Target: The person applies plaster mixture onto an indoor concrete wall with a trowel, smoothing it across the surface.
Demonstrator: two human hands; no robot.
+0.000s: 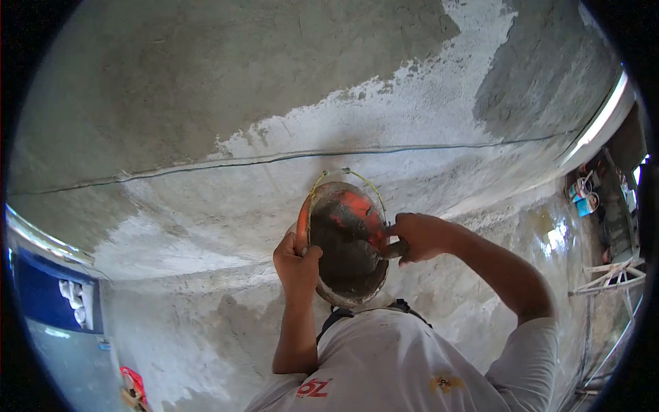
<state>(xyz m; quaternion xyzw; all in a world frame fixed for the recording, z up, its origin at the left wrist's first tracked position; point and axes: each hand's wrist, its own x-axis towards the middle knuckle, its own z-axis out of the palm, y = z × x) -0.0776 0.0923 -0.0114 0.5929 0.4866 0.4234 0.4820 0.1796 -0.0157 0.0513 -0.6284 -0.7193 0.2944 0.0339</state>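
A round orange bucket (pixel 303 223), smeared with grey, is held up in front of my body. Its yellowish handle (pixel 372 185) stands over the far rim. Wet grey mortar (pixel 335 261) lies inside. My left hand (pixel 296 264) is closed over the bucket's left rim, thumb on the inner side. At the right rim, my right hand (pixel 419 238) is wrapped round the grip of a trowel (pixel 394 249). The trowel's front part reaches into the bucket and is hard to separate from the mortar.
Ahead stands a wall (pixel 384 110), partly coated in darker grey plaster, with a thin cable (pixel 288 158) running across it. Paint buckets (pixel 585 204) and a pale frame (pixel 611 278) are at right. A red item (pixel 134 384) lies at lower left.
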